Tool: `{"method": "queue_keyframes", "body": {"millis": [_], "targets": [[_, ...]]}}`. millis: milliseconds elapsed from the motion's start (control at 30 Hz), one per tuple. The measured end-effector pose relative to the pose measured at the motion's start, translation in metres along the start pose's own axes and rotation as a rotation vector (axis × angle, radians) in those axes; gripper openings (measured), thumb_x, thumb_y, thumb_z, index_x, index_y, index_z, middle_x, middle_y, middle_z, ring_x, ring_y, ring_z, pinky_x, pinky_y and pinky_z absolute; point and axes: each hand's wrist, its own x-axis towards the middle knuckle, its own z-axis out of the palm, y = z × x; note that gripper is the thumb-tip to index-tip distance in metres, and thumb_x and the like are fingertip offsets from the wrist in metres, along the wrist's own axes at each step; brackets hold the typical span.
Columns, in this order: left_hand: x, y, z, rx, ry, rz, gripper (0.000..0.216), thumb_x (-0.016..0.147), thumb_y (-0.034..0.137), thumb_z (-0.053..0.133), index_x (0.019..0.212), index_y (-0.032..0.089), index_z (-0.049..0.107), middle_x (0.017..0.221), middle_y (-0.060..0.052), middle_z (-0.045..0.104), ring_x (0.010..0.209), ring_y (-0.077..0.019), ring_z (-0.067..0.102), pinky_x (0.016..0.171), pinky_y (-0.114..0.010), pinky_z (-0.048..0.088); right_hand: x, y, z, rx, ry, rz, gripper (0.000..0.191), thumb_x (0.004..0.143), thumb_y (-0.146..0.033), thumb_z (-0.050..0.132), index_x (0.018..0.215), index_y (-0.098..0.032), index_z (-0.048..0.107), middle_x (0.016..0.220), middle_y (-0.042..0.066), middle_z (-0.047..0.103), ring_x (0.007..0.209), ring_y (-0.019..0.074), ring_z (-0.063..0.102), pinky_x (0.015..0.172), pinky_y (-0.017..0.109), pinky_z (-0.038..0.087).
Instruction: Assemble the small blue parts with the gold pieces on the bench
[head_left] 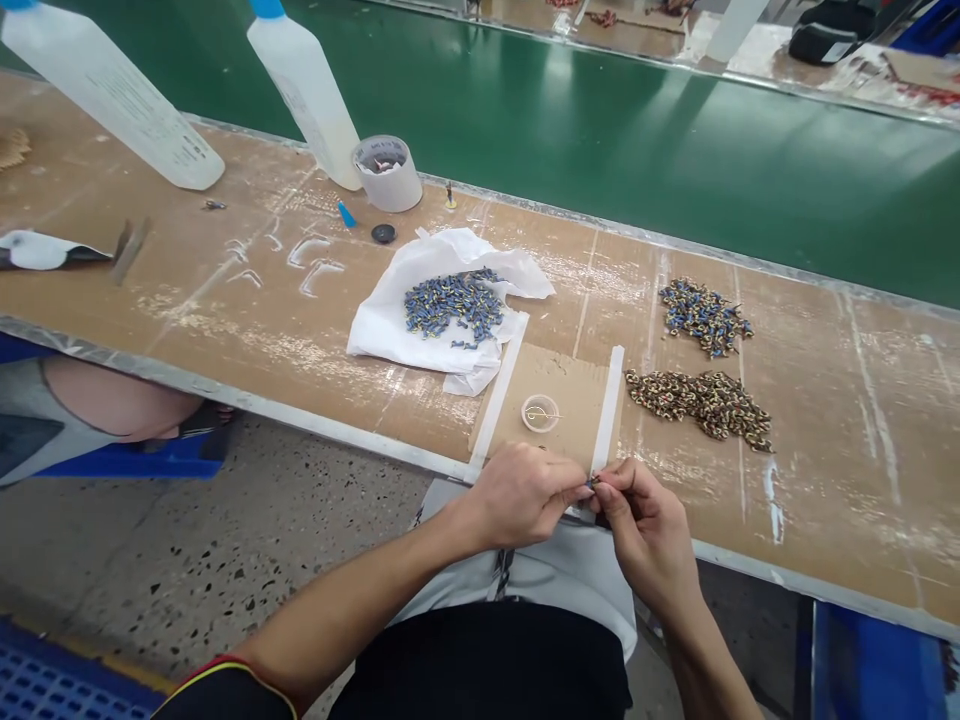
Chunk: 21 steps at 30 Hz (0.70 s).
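Note:
My left hand (525, 497) and my right hand (654, 525) meet at the table's front edge, both closed in a pinch. Between their fingertips is a tiny blue-and-gold piece (592, 483), mostly hidden by the fingers. Just beyond them, a small clear cup (540, 413) with a thin curved wire across it sits on a cardboard sheet (574, 385) edged with white tape. Left of that, many small blue-and-yellow pieces (454, 303) lie on crumpled white paper (386, 325). To the right are a pile of blue pieces with gold-coloured rings (705, 317) and a dark brown-and-cream pile (701, 402).
Two white bottles (120, 110) (307, 95) stand at the back left, near a tape roll (388, 175) with scraps inside. A blue cone-shaped cap (346, 214) and a black round lid (383, 233) lie nearby. A green belt (525, 120) runs behind the table. Another person's leg (120, 395) shows at left.

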Motion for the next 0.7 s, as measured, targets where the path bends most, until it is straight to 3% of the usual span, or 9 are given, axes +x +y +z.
{"method": "queue_keyframes", "body": {"millis": [300,700], "targets": [[-0.0019,0.0002,-0.0006,0.051,0.011,-0.001,0.029,0.097,0.023,0.044,0.073,0.016,0.059,0.071,-0.002,0.065,0.063,-0.0142,0.059,0.055,-0.027,0.032,0.0,-0.0025,-0.0037,0.037,-0.063,0.013,0.02,0.098,-0.026,0.053,0.079,-0.021,0.055,0.072,-0.002,0.055,0.066,0.0104,0.054,0.063,0.021,0.044],[-0.0009,-0.0034,0.0026,0.036,0.07,0.04,0.027,0.099,0.026,0.045,0.08,0.016,0.061,0.076,-0.002,0.069,0.066,-0.014,0.063,0.057,-0.026,0.033,0.0033,-0.0027,-0.0104,0.233,-0.057,0.203,0.021,0.097,-0.04,0.055,0.096,-0.02,0.062,0.07,-0.001,0.064,0.059,0.0096,0.056,0.056,0.02,0.046]]}}
